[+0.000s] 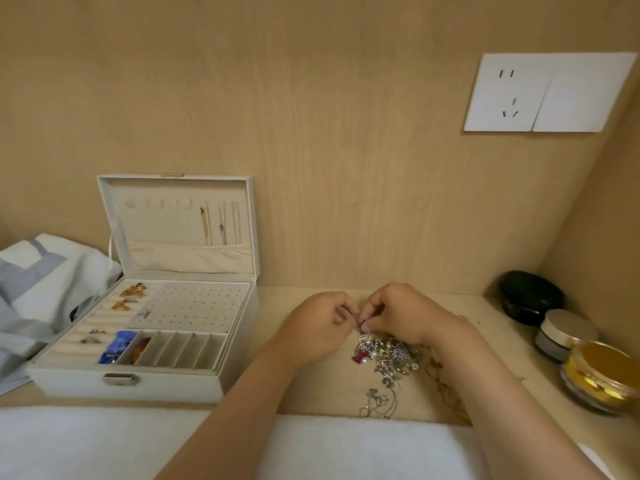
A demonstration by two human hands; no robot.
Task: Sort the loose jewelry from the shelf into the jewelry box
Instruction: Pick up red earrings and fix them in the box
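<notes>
Hands (313,327) (398,311) pinching one small piece between fingertips above jewelry pile (388,355), open jewelry box (145,341) lid upright at left

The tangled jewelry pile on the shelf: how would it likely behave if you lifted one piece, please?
The jewelry pile looks interlinked, so neighbours would probably drag along. Its thin chains trail loosely, so likely floppy. Both hands pinch one small piece, suggesting fiddly handling.

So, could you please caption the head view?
Both hands pinch one small piece above the loose jewelry pile, beside the open jewelry box.
</notes>
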